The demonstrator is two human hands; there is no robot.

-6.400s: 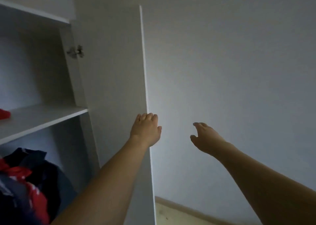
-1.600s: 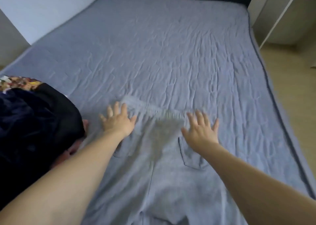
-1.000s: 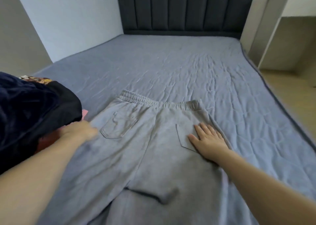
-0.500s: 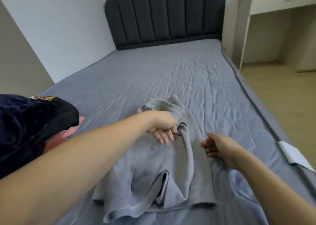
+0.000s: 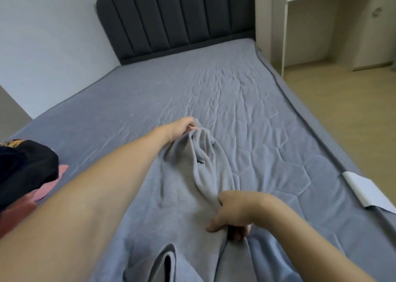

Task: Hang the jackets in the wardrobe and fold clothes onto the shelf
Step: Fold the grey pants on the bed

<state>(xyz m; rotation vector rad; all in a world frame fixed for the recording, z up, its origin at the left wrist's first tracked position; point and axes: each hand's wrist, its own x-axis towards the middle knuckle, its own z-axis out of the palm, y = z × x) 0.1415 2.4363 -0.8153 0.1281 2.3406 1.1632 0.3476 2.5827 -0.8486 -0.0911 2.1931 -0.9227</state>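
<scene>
Grey sweatpants (image 5: 184,187) lie on the bed (image 5: 246,101), folded lengthwise with the waistband end pointing toward the headboard. My left hand (image 5: 182,127) grips the bunched waistband at the far end. My right hand (image 5: 233,211) grips the folded edge of the pants lower down, near the crotch. The pant legs run off the bottom of the frame. A dark jacket (image 5: 23,170) lies at the left edge of the bed on top of pink clothing (image 5: 51,185).
A dark padded headboard (image 5: 175,18) stands at the far end. A white desk (image 5: 278,24) and beige floor (image 5: 342,114) are to the right. A white paper (image 5: 366,189) lies on the bed's right edge. A white wall runs along the left.
The pants went from spread flat to folded lengthwise. My left hand carried the waistband farther up the bed, and my right hand closed on the folded edge.
</scene>
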